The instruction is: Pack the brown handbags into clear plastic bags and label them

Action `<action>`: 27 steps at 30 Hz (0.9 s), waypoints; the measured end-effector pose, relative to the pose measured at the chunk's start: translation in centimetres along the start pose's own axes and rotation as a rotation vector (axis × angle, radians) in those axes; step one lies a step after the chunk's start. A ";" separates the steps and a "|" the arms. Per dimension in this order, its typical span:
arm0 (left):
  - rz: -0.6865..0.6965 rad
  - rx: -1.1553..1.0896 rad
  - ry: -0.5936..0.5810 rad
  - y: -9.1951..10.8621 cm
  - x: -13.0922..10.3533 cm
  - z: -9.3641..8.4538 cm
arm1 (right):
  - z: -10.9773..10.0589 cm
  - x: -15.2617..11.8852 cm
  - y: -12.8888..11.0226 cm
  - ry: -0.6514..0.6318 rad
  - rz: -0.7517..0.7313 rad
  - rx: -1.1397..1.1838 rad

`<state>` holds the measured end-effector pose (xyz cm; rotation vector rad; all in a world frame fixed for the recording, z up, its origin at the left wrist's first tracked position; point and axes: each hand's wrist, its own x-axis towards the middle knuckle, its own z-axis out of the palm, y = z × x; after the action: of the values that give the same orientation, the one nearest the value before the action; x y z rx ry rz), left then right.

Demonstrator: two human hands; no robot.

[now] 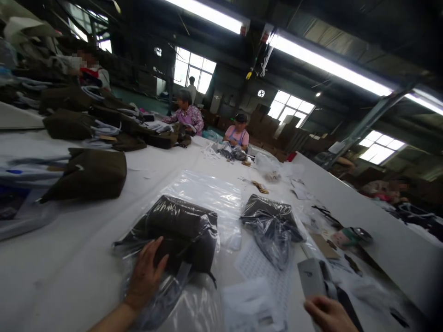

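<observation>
A dark brown bag (188, 226) folded inside a clear plastic bag (194, 304) lies on the white table in front of me. My left hand (147, 272) rests on its near left side, fingers stretched over the plastic and not wrapped round anything. At the lower right, my right hand (327, 313) has its fingers closed at the near edge of a grey device (311, 276) that looks like a tape dispenser. What is pinched there, if anything, is too small to make out.
Another plastic-wrapped dark bag (272, 212) lies to the right, over printed sheets (242, 299). Flat clear plastic bags (207, 193) lie behind. Brown bags (93, 173) are heaped at left. A green-lidded jar (351, 236) stands by the right partition (332, 193). Co-workers (237, 133) sit farther back.
</observation>
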<state>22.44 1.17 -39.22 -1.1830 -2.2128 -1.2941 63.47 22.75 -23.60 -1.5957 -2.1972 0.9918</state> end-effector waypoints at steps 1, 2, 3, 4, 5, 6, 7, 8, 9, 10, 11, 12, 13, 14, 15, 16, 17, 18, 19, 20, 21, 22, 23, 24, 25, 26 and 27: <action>-0.022 -0.015 -0.001 0.2 0.1 -0.1 | 1.7 0.2 -3.4 -0.085 -0.053 0.039; -0.033 -0.032 0.002 0.3 0.1 -0.1 | 3.5 0.8 -7.1 -0.185 -0.118 0.086; -0.036 -0.048 0.010 0.2 0.1 -0.2 | 5.6 1.5 -11.0 -0.295 -0.191 0.129; -0.035 -0.063 0.019 0.2 0.0 -0.1 | 7.9 2.4 -14.8 -0.399 -0.274 0.148; -0.035 -0.076 0.026 0.0 0.0 -0.1 | 10.2 3.4 -18.4 -0.510 -0.335 0.162; -0.037 -0.087 0.034 -0.1 -0.1 0.0 | 12.5 4.2 -21.6 -0.602 -0.411 0.126; -0.042 -0.097 0.032 -0.2 -0.2 0.1 | 14.7 5.0 -24.3 -0.653 -0.490 0.028; -0.050 -0.107 0.027 -0.3 -0.3 0.1 | 16.9 5.6 -26.5 -0.695 -0.573 -0.076; -0.058 -0.116 0.030 -0.3 -0.4 0.2 | 18.9 6.0 -28.2 -0.721 -0.659 -0.188; -0.067 -0.122 0.036 -0.3 -0.4 0.2 | 20.7 6.4 -29.5 -0.731 -0.733 -0.314; -0.075 -0.125 0.044 -0.3 -0.5 0.1 | 22.4 6.6 -30.5 -0.725 -0.802 -0.453; -0.083 -0.127 0.051 -0.2 -0.5 0.0 | 23.9 6.8 -31.1 -0.699 -0.858 -0.600; -0.094 -0.130 0.053 -0.1 -0.5 -0.1 | 25.2 6.9 -31.5 -0.650 -0.895 -0.740; -0.110 -0.133 0.047 0.0 -0.5 -0.3 | 26.3 7.1 -31.8 -0.585 -0.914 -0.858; -0.124 -0.135 0.035 0.1 -0.4 -0.4 | 27.1 7.3 -32.0 -0.520 -0.923 -0.942; -0.128 -0.135 0.016 0.2 -0.4 -0.6 | 27.7 7.5 -32.1 -0.462 -0.923 -0.990; -0.120 -0.129 -0.006 0.3 -0.4 -0.7 | 27.8 7.8 -32.2 -0.413 -0.913 -1.006; -0.100 -0.115 -0.031 0.3 -0.4 -0.8 | 27.6 8.3 -32.2 -0.372 -0.895 -1.006; -0.070 -0.095 -0.059 0.3 -0.4 -0.9 | 26.9 8.8 -32.1 -0.328 -0.874 -1.007; -0.034 -0.071 -0.089 0.3 -0.4 -0.9 | 25.7 9.4 -31.9 -0.278 -0.849 -1.005; 0.000 -0.047 -0.113 0.3 -0.4 -0.9 | 24.2 10.0 -31.4 -0.219 -0.818 -1.001; 0.027 -0.025 -0.132 0.3 -0.5 -0.9 | 22.3 10.5 -30.6 -0.157 -0.782 -0.995; 0.044 -0.010 -0.146 0.3 -0.6 -0.9 | 20.3 10.8 -29.2 -0.099 -0.768 -0.981; 0.055 -0.004 -0.159 0.2 -0.7 -0.8 | 18.2 10.8 -27.3 -0.053 -0.801 -0.960; 0.058 -0.007 -0.170 0.2 -0.8 -0.8 | 16.3 10.5 -24.9 -0.024 -0.873 -0.936; 0.053 -0.017 -0.182 0.2 -0.9 -0.8 | 14.8 9.7 -22.1 -0.011 -0.996 -0.901; 0.046 -0.032 -0.195 0.1 -1.0 -0.8 | 13.7 8.5 -19.0 -0.017 -1.154 -0.867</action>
<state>22.98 0.05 -39.36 -1.4184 -2.2900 -1.2484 38.59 22.11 -22.87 -0.1825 -3.0182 -0.3215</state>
